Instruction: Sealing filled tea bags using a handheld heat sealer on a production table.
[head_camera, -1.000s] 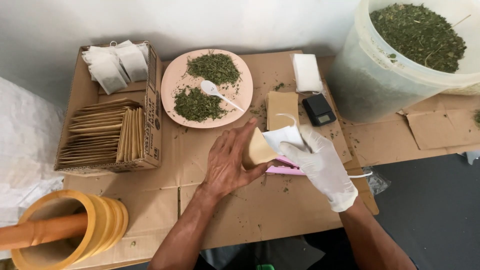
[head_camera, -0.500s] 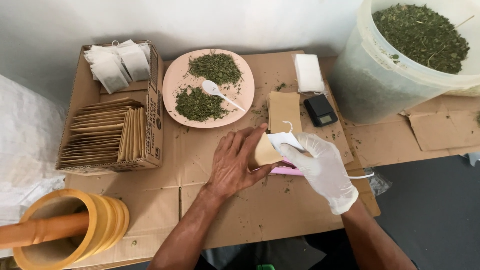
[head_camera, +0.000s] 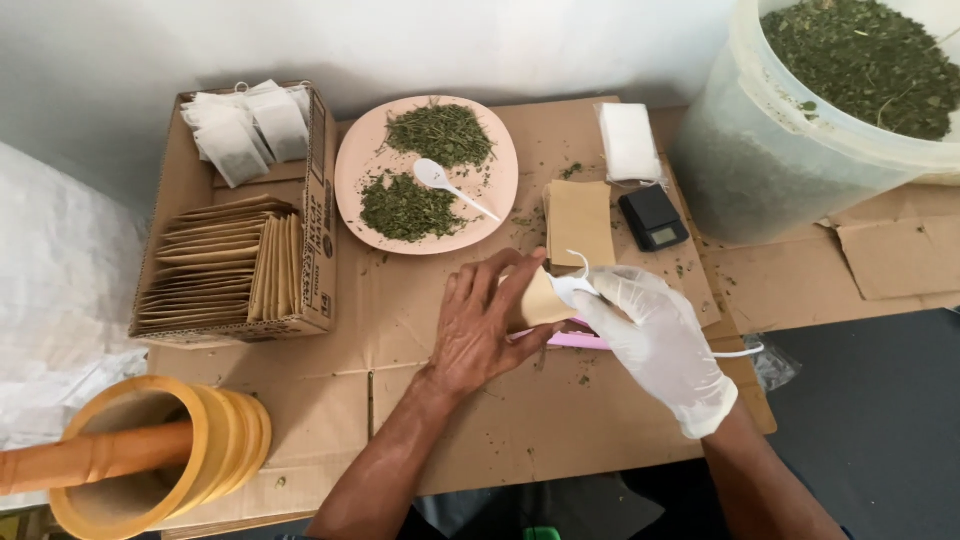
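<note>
cardboard box (head_camera: 240, 260) at left of the desk (head_camera: 560, 420) – tan envelopes filed upright in front, white tea bags (head_camera: 250, 125) behind. pink plate (head_camera: 350, 170) mid-desk with two herb heaps and a white spoon (head_camera: 445, 183). tan envelope stack (head_camera: 580, 220), white pad (head_camera: 628, 140), small black scale (head_camera: 652, 217) to its right; big tub of dried herb (head_camera: 850, 90) far right. left hand (head_camera: 485, 325) clamped on a tan envelope (head_camera: 540, 298) – gloved right hand (head_camera: 655, 335) pinched on a white tea bag (head_camera: 568, 287) at its mouth.
</note>
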